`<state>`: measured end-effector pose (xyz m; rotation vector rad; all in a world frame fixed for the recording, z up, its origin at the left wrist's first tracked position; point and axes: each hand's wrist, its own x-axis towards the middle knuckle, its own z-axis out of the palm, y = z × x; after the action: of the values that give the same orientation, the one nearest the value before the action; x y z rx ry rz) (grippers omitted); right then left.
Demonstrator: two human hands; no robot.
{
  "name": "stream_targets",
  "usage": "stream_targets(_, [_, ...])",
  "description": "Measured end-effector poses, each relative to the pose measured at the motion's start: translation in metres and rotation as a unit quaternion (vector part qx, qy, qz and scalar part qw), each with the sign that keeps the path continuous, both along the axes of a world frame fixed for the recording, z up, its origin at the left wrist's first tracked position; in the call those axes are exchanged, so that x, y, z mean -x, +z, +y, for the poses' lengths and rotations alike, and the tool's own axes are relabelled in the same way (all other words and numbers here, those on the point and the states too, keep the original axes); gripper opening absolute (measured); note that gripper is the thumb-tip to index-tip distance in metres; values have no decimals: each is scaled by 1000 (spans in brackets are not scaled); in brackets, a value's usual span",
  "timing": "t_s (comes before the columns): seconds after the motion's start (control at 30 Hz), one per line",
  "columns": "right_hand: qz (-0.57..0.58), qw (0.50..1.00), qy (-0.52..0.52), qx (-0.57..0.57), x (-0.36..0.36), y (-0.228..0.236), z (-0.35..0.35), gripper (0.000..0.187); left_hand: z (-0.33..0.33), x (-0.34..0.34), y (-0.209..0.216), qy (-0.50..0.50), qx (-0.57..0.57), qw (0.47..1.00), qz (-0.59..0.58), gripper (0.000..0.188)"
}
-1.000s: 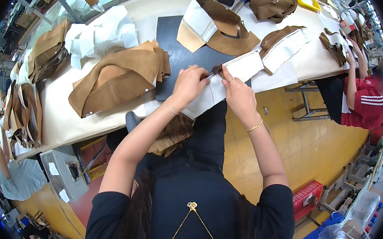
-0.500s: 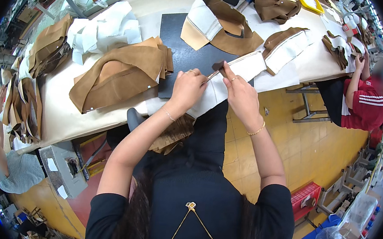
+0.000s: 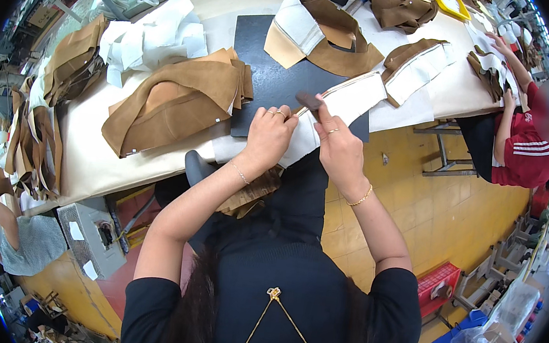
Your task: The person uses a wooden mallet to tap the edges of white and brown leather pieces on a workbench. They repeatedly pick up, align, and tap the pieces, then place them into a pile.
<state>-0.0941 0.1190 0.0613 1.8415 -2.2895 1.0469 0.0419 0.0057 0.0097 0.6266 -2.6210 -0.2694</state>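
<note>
White panel (image 3: 354,101) with brown-trimmed upper edge lies at bench's (image 3: 82,173) near edge, partly over black board (image 3: 254,37). Left hand (image 3: 270,135): fingers curled in at panel's left part; can't tell if they pinch anything. Right hand (image 3: 341,148): fingers closed, thumb side gripping dark brown piece (image 3: 308,100) just above panel. Brown stack (image 3: 175,106) left of board, toward near edge; curved brown piece (image 3: 348,59) toward far edge; second panel (image 3: 420,70) right of it.
</note>
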Motion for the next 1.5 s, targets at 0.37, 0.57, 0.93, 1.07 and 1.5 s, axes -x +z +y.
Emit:
stream_targets(0.37, [34, 990, -69, -121, 25, -20, -22, 47, -39, 37, -6, 2, -117, 992, 52, 13])
stream_targets(0.57, [14, 990, -43, -134, 26, -8, -24, 46, -27, 15, -4, 31, -134, 990, 29, 14])
stream_targets(0.93, [9, 984, 2, -178, 29, -6, -26, 45, -30, 1, 6, 34, -200, 979, 16, 18])
stream_targets(1.07, [-15, 996, -13, -92, 11, 0, -22, 45, -16, -3, 3, 1, 17, 999, -35, 17])
stream_targets(1.5, [-31, 998, -44, -27, -1, -3, -20, 46, -11, -23, -1, 13, 2, 1000, 28, 8])
